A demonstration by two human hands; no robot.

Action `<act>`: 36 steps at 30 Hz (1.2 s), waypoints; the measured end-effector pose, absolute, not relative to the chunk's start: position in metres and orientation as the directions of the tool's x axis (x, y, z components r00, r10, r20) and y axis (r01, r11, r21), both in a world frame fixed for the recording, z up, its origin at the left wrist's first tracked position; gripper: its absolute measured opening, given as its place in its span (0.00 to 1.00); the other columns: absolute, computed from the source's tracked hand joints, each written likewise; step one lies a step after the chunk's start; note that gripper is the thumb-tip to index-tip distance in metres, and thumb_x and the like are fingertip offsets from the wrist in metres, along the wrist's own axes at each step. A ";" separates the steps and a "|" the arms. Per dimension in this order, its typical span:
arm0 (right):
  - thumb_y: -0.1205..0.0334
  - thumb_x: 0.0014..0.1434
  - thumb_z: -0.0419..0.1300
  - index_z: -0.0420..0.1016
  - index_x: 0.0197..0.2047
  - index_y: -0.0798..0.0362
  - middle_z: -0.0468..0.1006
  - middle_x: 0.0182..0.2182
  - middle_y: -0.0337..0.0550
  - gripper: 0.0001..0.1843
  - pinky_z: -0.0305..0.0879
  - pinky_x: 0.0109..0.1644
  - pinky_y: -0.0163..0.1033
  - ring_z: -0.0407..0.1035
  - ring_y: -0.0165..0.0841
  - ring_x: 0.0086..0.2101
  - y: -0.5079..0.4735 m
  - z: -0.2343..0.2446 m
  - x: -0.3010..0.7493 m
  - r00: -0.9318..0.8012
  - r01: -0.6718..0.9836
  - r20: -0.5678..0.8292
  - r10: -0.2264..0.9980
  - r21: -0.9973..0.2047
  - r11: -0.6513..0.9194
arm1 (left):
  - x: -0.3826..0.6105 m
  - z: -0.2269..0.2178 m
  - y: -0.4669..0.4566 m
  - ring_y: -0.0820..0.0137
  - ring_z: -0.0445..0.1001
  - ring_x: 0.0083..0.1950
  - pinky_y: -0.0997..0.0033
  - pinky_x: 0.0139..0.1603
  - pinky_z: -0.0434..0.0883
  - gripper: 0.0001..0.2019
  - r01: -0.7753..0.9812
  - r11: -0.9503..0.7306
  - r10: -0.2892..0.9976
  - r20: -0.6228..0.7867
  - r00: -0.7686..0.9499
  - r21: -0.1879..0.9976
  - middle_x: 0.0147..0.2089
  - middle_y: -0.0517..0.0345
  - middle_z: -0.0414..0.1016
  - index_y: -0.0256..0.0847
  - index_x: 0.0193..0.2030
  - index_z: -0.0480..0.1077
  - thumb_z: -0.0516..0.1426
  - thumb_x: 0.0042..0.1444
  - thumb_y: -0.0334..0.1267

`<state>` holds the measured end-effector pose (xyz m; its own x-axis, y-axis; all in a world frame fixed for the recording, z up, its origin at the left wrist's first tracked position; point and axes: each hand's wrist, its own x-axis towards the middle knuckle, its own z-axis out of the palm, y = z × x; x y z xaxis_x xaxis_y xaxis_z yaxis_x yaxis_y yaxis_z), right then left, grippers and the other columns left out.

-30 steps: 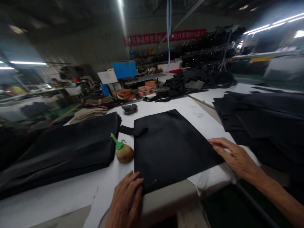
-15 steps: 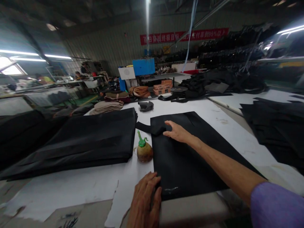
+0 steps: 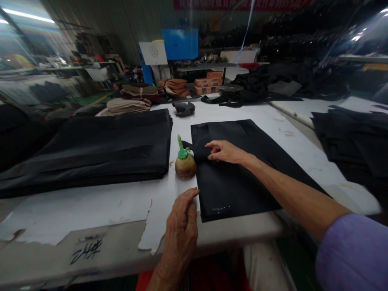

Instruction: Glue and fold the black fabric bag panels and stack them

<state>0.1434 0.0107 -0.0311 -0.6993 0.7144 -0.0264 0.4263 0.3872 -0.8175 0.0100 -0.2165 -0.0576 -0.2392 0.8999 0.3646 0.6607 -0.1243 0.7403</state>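
The black fabric piece (image 3: 242, 169) lies flat on the white surface (image 3: 100, 202), just right of a small brown bottle with a green nozzle (image 3: 185, 163). The right hand (image 3: 224, 151) has its grip pinched on the fabric's folded left edge. The left hand (image 3: 181, 222) rests released, fingertips at the near corner

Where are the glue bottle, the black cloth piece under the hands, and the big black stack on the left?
Glue bottle (image 3: 185, 166), head view, on its round brown body.
Black cloth piece (image 3: 239, 182), head view, on its flat middle.
Black stack (image 3: 103, 145), head view, on its top sheet.
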 end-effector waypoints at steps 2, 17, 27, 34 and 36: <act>0.66 0.51 0.61 0.69 0.50 0.57 0.74 0.27 0.37 0.21 0.65 0.30 0.34 0.67 0.28 0.25 0.000 -0.031 0.151 -0.705 0.423 -0.021 0.709 -0.814 0.397 | 0.010 -0.057 -0.217 0.68 0.72 0.50 0.61 0.52 0.70 0.13 0.663 -0.121 0.898 0.366 -0.245 0.739 0.48 0.53 0.73 0.42 0.49 0.66 0.46 0.62 0.33; 0.68 0.51 0.59 0.75 0.37 0.52 0.67 0.34 0.40 0.08 0.61 0.39 0.37 0.65 0.31 0.33 -0.052 -0.033 0.176 -0.764 0.454 0.157 0.626 -0.559 0.694 | 0.013 -0.057 -0.214 0.67 0.72 0.49 0.64 0.49 0.70 0.13 0.671 -0.057 0.905 0.322 -0.279 0.739 0.47 0.52 0.73 0.39 0.50 0.66 0.46 0.61 0.34; 0.73 0.56 0.54 0.73 0.42 0.50 0.69 0.41 0.42 0.13 0.65 0.44 0.37 0.67 0.31 0.39 -0.085 -0.038 0.197 -0.793 0.399 0.307 0.526 -0.392 0.829 | 0.012 -0.058 -0.214 0.68 0.72 0.48 0.64 0.49 0.70 0.13 0.664 -0.076 0.910 0.324 -0.258 0.743 0.46 0.53 0.74 0.40 0.49 0.67 0.47 0.60 0.33; 0.74 0.59 0.51 0.73 0.44 0.52 0.74 0.41 0.46 0.14 0.66 0.44 0.42 0.69 0.35 0.40 -0.090 -0.051 0.222 -0.819 0.370 0.358 0.449 -0.270 0.889 | 0.010 -0.067 -0.214 0.67 0.70 0.52 0.57 0.53 0.67 0.13 0.707 -0.166 0.919 0.368 -0.143 0.688 0.49 0.54 0.73 0.43 0.47 0.69 0.46 0.61 0.30; 0.73 0.59 0.51 0.73 0.44 0.53 0.75 0.41 0.47 0.14 0.66 0.43 0.43 0.69 0.36 0.40 -0.093 -0.051 0.222 -0.833 0.357 0.378 0.404 -0.189 0.915 | 0.009 -0.067 -0.214 0.67 0.70 0.53 0.57 0.54 0.67 0.14 0.721 -0.201 0.913 0.394 -0.108 0.663 0.49 0.55 0.73 0.44 0.46 0.69 0.46 0.60 0.29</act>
<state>0.2223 -0.0930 -0.0508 -0.8330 0.4036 0.3784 0.3573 0.9147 -0.1891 0.0090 -0.2136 -0.0669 -0.1083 0.9125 0.3944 0.7212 -0.2009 0.6629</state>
